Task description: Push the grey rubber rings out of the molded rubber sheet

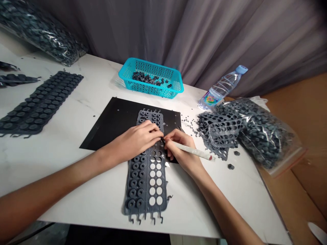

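Observation:
A dark grey moulded rubber sheet [145, 177] lies lengthwise in front of me, its near end on the white table and its far end over a black mat. Ring-shaped plugs fill its left columns. Its near right columns are open round holes. Across its middle rests my left hand [139, 139], fingers bent together and thumb against the index finger; whatever they pinch is hidden. My right hand [180, 146] grips a slim white pen-like tool [191, 150] with a red spot on its back end. The tool's dark tip meets the left fingertips at the sheet's right side.
Beyond the black mat [107, 122] stands a turquoise basket [153, 90] with loose plugs. A full rubber sheet [43, 102] lies left. At right are a water bottle [222, 88], holed sheets [219, 131], scattered bits and a bag of black parts [265, 136]. Another bag [43, 30] lies back left.

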### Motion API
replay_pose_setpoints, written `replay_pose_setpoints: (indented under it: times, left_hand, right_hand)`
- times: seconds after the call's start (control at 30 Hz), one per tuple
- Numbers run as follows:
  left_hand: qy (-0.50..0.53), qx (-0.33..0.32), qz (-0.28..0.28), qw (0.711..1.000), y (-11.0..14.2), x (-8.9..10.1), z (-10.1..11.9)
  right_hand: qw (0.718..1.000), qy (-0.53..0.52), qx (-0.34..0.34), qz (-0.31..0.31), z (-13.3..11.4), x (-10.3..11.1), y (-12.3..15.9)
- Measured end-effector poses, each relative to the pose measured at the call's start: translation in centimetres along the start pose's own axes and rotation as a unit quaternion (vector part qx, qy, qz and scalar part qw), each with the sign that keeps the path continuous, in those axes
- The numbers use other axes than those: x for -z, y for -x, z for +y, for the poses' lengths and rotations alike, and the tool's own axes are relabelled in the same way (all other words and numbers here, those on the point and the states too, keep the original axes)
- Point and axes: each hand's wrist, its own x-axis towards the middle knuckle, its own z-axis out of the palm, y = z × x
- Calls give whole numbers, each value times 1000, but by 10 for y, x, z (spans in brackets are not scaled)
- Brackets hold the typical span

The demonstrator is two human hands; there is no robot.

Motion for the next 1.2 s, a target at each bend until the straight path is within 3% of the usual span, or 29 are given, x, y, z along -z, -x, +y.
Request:
replay_pose_setpoints:
  times: [0.1, 0.2, 0.3, 0.43, 0.63, 1.2]
  left_hand:
    - [-112, -23, -28, 993, 1, 2, 5]
    - [-145, -28, -38, 988, 0, 3, 9]
    - [-99, -19, -30, 994, -3, 1, 8]
    - [41, 23, 18, 999, -7, -2, 1]
    - [161, 55, -11, 985, -4, 1, -8]
    - [155, 38, 7, 987, -4, -6, -13]
  right_hand:
    - [999, 39, 17, 17, 1, -2, 4]
    - [998, 60, 29, 21, 3, -3, 6]
    - [996, 73, 37, 20, 5, -4, 7]
    - [995, 82, 42, 30, 5, -7, 8]
    - [999, -10, 12, 34, 2, -4, 7]
    - [999, -27, 12, -17, 1, 6, -4]
